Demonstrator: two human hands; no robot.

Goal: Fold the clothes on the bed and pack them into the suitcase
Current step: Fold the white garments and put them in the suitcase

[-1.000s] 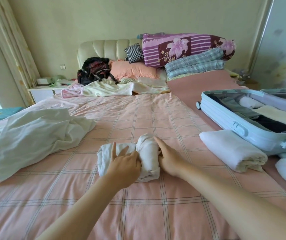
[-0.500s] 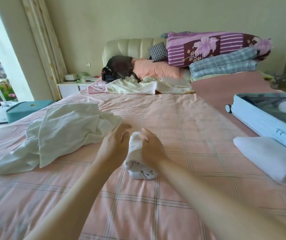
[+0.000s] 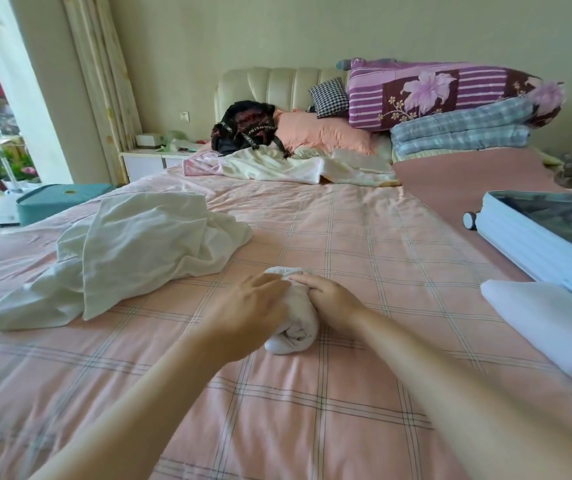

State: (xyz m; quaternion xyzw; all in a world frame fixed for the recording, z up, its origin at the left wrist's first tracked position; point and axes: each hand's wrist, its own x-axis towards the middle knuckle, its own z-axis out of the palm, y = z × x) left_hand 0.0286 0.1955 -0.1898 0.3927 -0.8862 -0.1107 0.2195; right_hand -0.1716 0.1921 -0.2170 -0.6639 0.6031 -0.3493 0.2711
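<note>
White cotton bundle [image 3: 295, 336], rolled tight, lies near the middle of the pink checked bed [image 3: 346, 417] between both hands. The right grip [image 3: 333, 303] curls round its right side and clasps it. The left grip [image 3: 253, 306] rests on top with fingers fairly straight, pressing rather than clutching. Toward the bed's left edge a crumpled white garment [image 3: 146, 247] waits unfolded. At the right edge a folded white cloth [image 3: 547, 323] lies just beside the open pale-blue suitcase [image 3: 533, 244], which already holds some items. Packing looks partway done: the bundle and the cloth need stowing, and one garment needs folding.
</note>
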